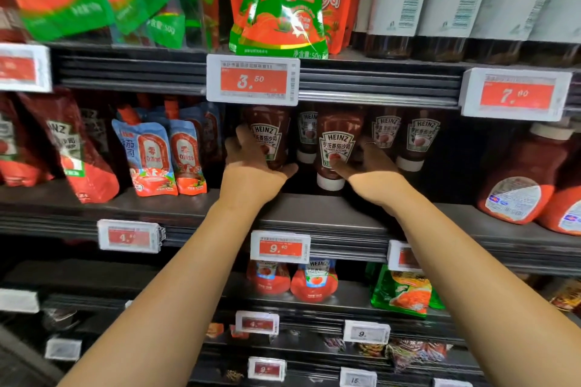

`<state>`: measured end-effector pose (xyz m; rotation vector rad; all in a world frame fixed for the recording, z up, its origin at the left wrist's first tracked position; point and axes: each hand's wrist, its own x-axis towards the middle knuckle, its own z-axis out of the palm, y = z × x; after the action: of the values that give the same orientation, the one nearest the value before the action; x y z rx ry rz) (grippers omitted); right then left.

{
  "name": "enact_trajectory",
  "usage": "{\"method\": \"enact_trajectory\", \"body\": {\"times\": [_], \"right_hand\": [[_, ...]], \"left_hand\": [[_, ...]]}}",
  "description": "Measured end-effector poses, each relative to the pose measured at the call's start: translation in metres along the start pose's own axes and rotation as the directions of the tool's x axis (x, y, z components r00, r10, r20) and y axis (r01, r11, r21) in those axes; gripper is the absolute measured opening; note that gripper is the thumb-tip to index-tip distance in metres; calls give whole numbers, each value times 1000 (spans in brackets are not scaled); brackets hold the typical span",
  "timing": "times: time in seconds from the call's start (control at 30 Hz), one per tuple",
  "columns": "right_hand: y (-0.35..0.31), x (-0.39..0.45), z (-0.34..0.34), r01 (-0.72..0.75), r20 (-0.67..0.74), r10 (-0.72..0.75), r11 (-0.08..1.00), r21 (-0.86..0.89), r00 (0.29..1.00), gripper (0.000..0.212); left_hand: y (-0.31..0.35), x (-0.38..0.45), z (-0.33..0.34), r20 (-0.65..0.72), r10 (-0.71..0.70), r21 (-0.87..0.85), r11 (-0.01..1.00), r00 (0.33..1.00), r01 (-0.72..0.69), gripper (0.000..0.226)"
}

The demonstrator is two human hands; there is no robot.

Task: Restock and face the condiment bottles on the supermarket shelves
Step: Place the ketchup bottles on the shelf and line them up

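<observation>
Facing looks midway: left hand [251,163] grasps one dark-red upside-down Heinz ketchup squeeze bottle [268,135], right hand [366,166] clasps its white-capped neighbour [336,148], rear bottles [421,138] unaligned.

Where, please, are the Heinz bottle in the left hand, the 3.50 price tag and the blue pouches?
Heinz bottle [269,138], head view, front label.
3.50 price tag [253,80], head view, red panel.
Blue pouches [157,157], head view, front of the left pouch.

I see glossy plastic ketchup bottles [335,148] with smooth paper-like labels, shiny crinkled foil-like pouches [278,0] above, a dark matt metal shelf [314,214], and white plastic price tags [253,80].
</observation>
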<state>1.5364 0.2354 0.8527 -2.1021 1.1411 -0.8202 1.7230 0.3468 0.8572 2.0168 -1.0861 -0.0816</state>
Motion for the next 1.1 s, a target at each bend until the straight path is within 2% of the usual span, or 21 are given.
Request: {"method": "enact_trajectory", "body": {"times": [0.1,0.23,0.43,0.6,0.7,0.87,1.1], "right_hand": [[-7,3,4,-5,-2,5,996,-93,1000,64],[-16,9,10,-26,2,27,975,-220,1000,79],[-22,15,21,-49,-42,39,963,-266,998,69],[-26,20,34,-78,-83,57,959,-274,995,66],[-27,19,47,-46,-104,16,958,-284,994,69],[-20,14,56,0,-32,-8,971,-238,999,75],[-19,14,56,54,-25,-61,972,-227,998,72]], "left_hand": [[-5,14,5,30,-46,-73,996,999,48,109],[-13,18,16,-25,7,-82,997,1000,-9,95],[-18,23,18,-54,27,-96,995,998,-32,92],[-20,25,19,-47,8,-137,990,999,-14,88],[-22,27,18,-29,-6,-145,989,1000,2,90],[-27,26,20,-5,21,-103,994,1000,-22,80],[-27,28,20,7,33,-97,995,999,-32,78]]}}
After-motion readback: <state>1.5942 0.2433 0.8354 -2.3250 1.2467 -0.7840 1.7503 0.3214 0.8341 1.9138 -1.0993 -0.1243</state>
